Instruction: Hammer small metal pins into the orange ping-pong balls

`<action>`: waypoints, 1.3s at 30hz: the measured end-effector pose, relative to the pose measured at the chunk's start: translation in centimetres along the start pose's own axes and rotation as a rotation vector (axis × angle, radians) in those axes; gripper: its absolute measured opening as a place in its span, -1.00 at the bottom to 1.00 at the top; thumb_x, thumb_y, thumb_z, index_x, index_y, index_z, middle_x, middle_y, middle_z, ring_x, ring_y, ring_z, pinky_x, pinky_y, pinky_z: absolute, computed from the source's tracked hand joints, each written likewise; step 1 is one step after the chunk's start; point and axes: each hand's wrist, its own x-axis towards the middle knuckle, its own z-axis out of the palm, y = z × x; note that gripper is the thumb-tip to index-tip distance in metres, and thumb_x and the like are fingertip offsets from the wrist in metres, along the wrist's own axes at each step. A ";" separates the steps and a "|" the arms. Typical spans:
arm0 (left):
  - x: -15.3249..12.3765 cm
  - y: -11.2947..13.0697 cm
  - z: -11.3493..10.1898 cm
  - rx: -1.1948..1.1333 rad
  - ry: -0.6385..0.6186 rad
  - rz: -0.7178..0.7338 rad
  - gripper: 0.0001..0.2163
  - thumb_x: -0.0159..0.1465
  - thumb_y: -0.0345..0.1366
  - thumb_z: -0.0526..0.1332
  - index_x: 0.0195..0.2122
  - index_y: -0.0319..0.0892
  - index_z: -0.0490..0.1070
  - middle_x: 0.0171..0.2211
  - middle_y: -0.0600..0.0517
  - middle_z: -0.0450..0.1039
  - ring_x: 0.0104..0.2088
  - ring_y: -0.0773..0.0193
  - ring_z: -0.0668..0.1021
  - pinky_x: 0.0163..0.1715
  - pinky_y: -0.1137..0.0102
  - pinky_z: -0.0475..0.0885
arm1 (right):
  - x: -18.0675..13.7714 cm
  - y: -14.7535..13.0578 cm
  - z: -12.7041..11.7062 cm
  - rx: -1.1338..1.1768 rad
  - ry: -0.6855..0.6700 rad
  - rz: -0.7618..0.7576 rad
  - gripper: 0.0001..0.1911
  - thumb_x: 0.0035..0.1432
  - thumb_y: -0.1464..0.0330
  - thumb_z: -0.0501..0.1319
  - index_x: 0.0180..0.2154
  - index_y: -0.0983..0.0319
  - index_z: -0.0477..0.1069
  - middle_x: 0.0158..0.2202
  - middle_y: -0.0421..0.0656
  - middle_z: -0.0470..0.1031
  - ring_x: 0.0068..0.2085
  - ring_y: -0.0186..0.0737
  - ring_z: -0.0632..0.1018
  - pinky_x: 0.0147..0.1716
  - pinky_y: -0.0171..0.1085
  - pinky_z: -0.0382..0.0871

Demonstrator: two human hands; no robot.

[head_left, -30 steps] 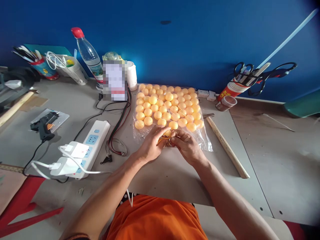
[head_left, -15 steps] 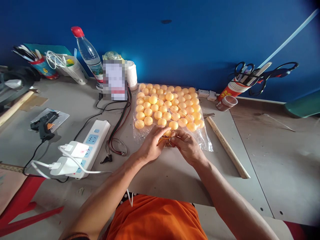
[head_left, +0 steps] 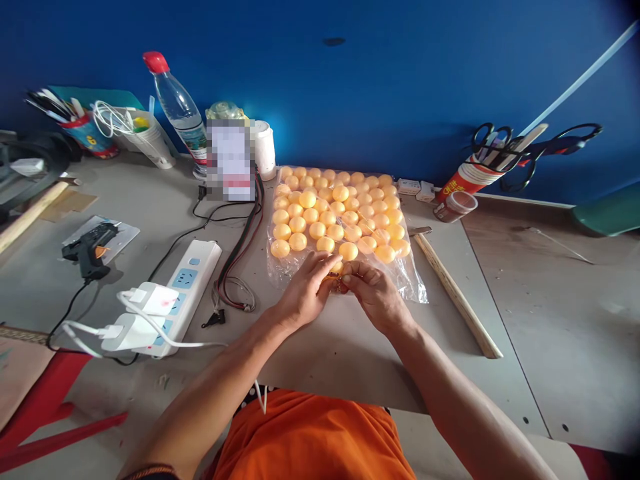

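A clear plastic bag (head_left: 410, 283) lies flat on the table, packed with several orange ping-pong balls (head_left: 340, 210). At the bag's near edge my left hand (head_left: 303, 297) and my right hand (head_left: 377, 297) meet, fingers pinched together around one orange ball (head_left: 338, 268) and a small dark piece below it that I cannot make out. The left fingers lie over the ball's left side, while the right thumb and fingers press from the right.
A white power strip (head_left: 187, 280) with chargers and a black glue gun (head_left: 90, 247) sit left. Cables (head_left: 235, 253), a water bottle (head_left: 177, 110) and cups stand behind. A wooden stick (head_left: 457, 297) lies right, near a cup of scissors (head_left: 480, 167).
Both hands stay pinched at the bag's near edge; only the view has shifted slightly.
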 end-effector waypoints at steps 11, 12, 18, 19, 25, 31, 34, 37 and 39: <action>0.0 0.3 0.0 0.049 0.010 0.021 -0.53 0.33 -0.54 0.05 0.25 -0.09 0.20 0.04 -0.14 0.34 0.07 0.15 0.46 0.07 0.17 0.48 | -0.1 0.4 0.1 -0.054 0.029 -0.007 -0.89 0.07 0.31 0.29 -0.41 0.21 0.44 -0.45 -0.21 0.48 -0.33 -0.24 0.48 -0.18 -0.19 0.38; 0.0 0.4 0.0 0.055 0.014 0.024 -0.54 0.34 -0.53 0.05 0.24 -0.10 0.21 0.04 -0.14 0.34 0.07 0.16 0.46 0.06 0.18 0.48 | -0.1 0.3 0.1 -0.066 0.030 -0.009 -0.89 0.08 0.31 0.28 -0.41 0.21 0.44 -0.45 -0.21 0.48 -0.33 -0.24 0.48 -0.17 -0.19 0.38; -0.1 0.6 -0.2 0.087 0.008 0.011 -0.57 0.35 -0.50 0.05 0.24 -0.11 0.21 0.04 -0.15 0.34 0.07 0.16 0.47 0.05 0.19 0.50 | -0.2 0.2 0.3 -0.073 0.068 0.004 -0.88 0.05 0.30 0.29 -0.41 0.22 0.44 -0.46 -0.21 0.50 -0.34 -0.24 0.49 -0.18 -0.19 0.40; -0.1 0.6 -0.1 0.091 0.003 0.004 -0.57 0.35 -0.50 0.05 0.24 -0.11 0.20 0.05 -0.15 0.34 0.08 0.15 0.47 0.05 0.18 0.50 | -0.2 0.1 0.4 -0.074 0.075 0.008 -0.88 0.04 0.30 0.30 -0.42 0.22 0.44 -0.47 -0.21 0.49 -0.35 -0.24 0.49 -0.19 -0.19 0.40; -0.3 0.5 0.2 0.122 -0.008 -0.032 -0.57 0.36 -0.50 0.04 0.24 -0.12 0.20 0.07 -0.17 0.35 0.11 0.12 0.46 0.07 0.15 0.49 | -0.2 -0.2 0.8 -0.054 0.091 0.005 -0.87 0.02 0.29 0.31 -0.45 0.22 0.45 -0.50 -0.21 0.49 -0.39 -0.25 0.48 -0.22 -0.19 0.41; -0.3 0.5 0.2 0.134 -0.009 -0.044 -0.58 0.35 -0.50 0.04 0.23 -0.12 0.21 0.09 -0.18 0.35 0.13 0.11 0.46 0.09 0.13 0.49 | 0.0 0.1 0.9 -0.085 0.118 0.003 -0.88 0.01 0.30 0.30 -0.44 0.22 0.50 -0.50 -0.20 0.50 -0.38 -0.23 0.48 -0.25 -0.19 0.40; -0.3 0.6 0.2 0.145 -0.012 -0.040 -0.60 0.35 -0.50 0.03 0.21 -0.18 0.23 0.08 -0.21 0.35 0.14 0.09 0.45 0.10 0.13 0.49 | 0.0 0.1 1.0 -0.106 0.135 0.007 -0.89 0.01 0.31 0.29 -0.45 0.22 0.50 -0.50 -0.19 0.50 -0.38 -0.22 0.48 -0.26 -0.19 0.39; -0.3 0.6 0.1 0.150 -0.009 -0.035 -0.61 0.36 -0.49 0.03 0.21 -0.19 0.23 0.08 -0.21 0.36 0.14 0.09 0.45 0.10 0.13 0.48 | 0.0 0.1 1.1 -0.091 0.147 0.012 -0.90 0.01 0.32 0.29 -0.46 0.22 0.48 -0.49 -0.19 0.51 -0.38 -0.22 0.48 -0.25 -0.18 0.40; -0.4 0.5 0.2 0.150 -0.011 -0.040 -0.60 0.36 -0.48 0.03 0.22 -0.17 0.22 0.08 -0.20 0.36 0.13 0.09 0.45 0.10 0.13 0.48 | 0.0 0.2 1.2 -0.086 0.147 0.014 -0.90 0.00 0.32 0.29 -0.46 0.22 0.46 -0.48 -0.19 0.51 -0.38 -0.22 0.48 -0.24 -0.17 0.40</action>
